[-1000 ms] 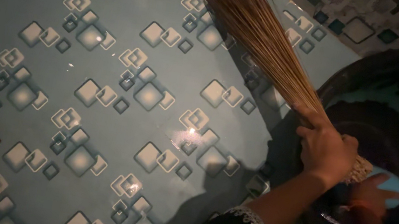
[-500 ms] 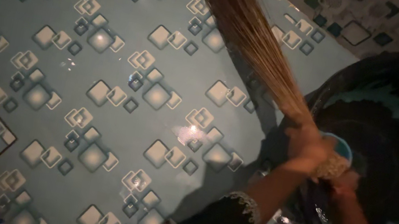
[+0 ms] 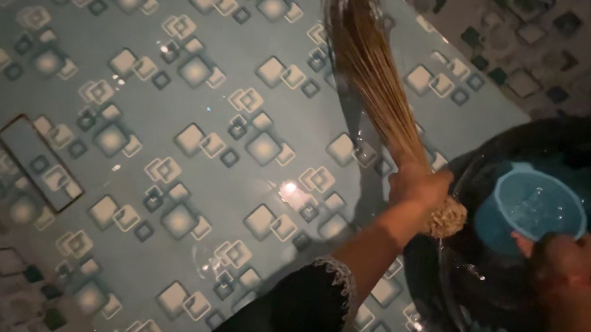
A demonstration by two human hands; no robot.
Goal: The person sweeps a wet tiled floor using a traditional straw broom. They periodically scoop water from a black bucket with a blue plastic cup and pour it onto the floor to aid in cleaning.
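wet tile floor is slick. left hand clamps the broom, right hand grips the mug over the tub; tilt risks a spill

Dim room. A wet blue floor, tiled with pale square patterns, spreads left of the hands and catches small glints of light. A rectangular drain cover lies far left. Beyond the hands rises a tiled wall.
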